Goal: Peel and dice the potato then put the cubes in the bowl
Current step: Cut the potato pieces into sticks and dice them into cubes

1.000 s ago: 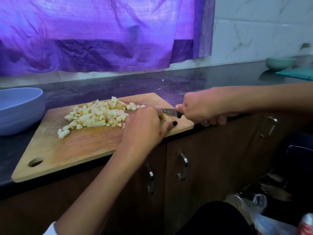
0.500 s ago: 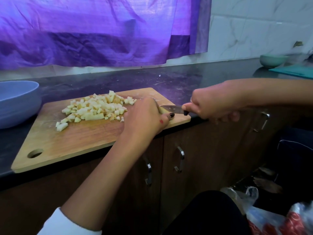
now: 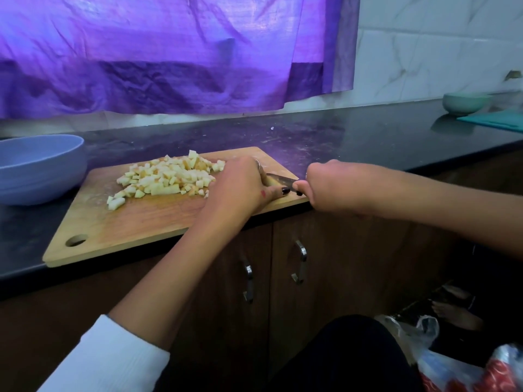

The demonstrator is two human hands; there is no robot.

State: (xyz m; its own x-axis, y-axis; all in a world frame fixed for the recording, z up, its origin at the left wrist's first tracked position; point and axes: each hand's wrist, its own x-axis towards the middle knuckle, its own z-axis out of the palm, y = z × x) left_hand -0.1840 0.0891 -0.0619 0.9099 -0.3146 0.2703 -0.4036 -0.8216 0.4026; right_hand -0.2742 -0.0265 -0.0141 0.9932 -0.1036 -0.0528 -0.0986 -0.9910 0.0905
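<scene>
A wooden cutting board (image 3: 135,222) lies on the dark counter, with a heap of pale potato cubes (image 3: 167,179) on its far half. My left hand (image 3: 240,185) curls over a small remaining potato piece (image 3: 270,181) at the board's right end, mostly hiding it. My right hand (image 3: 331,185) grips the knife handle just off the board's right edge. The knife (image 3: 281,179) points left, its blade against the piece under my left fingers. A blue bowl (image 3: 39,168) stands left of the board.
The dark counter (image 3: 353,137) runs to the right, where a small green bowl (image 3: 464,102) and a teal board (image 3: 498,120) sit at the far end. Purple sheeting hangs behind. Cabinet doors with metal handles (image 3: 301,261) are below; plastic bags (image 3: 441,360) lie on the floor.
My right hand with the knife drew right, away from my left hand, then came back close to it. My left hand has stayed on the potato piece.
</scene>
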